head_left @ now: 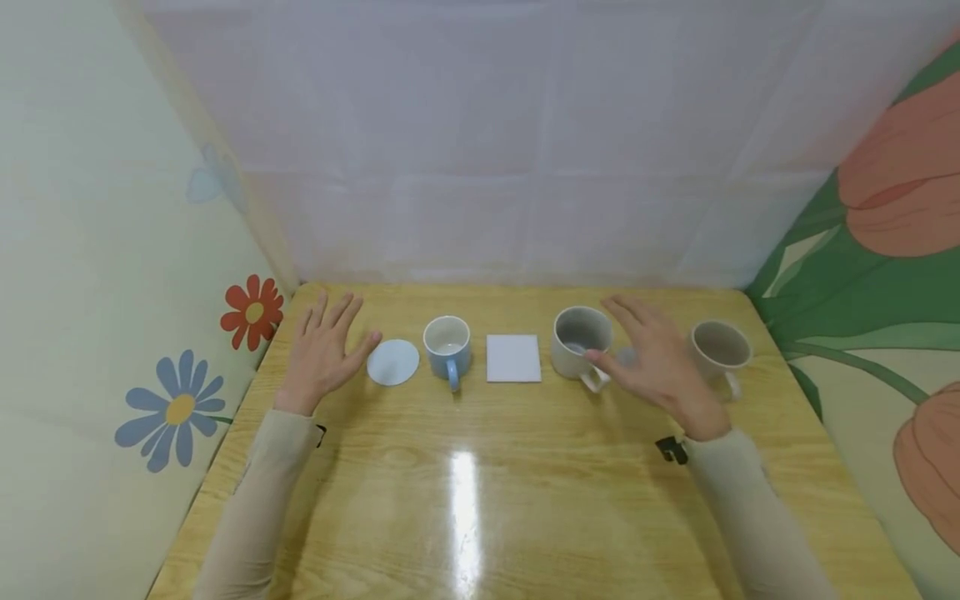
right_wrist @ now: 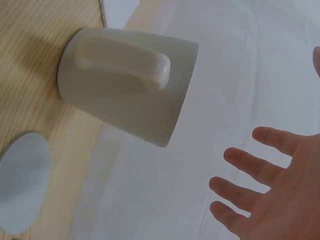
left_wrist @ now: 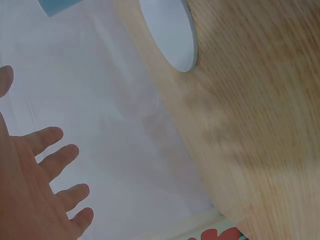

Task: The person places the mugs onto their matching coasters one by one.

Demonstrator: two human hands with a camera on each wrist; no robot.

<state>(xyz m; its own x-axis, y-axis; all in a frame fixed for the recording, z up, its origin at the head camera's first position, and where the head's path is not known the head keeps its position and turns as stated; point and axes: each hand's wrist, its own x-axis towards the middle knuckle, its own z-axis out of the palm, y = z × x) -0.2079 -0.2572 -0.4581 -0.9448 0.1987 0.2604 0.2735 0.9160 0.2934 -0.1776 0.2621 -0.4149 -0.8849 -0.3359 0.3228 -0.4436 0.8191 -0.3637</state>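
Note:
My left hand [head_left: 321, 358] hovers over the left end of the table, fingers spread and holding nothing. Just right of its thumb lies a round pale coaster [head_left: 393, 362], which also shows in the left wrist view. Beside that coaster stands a small blue mug [head_left: 459, 360], white inside, its handle toward me. With fingers extended and no object held, my right hand [head_left: 663, 367] hangs just right of a large white mug [head_left: 567, 361]. This upright mug fills much of the right wrist view. A second round coaster [right_wrist: 22, 182], mostly hidden by the right hand in the head view, lies near it.
A square white coaster [head_left: 513, 358] lies between the blue mug and the large white mug. Farther right stands another pale mug [head_left: 720, 346]. A white cloth [head_left: 487, 167] hangs behind the wooden table [head_left: 375, 500]; flower-patterned panels flank both sides.

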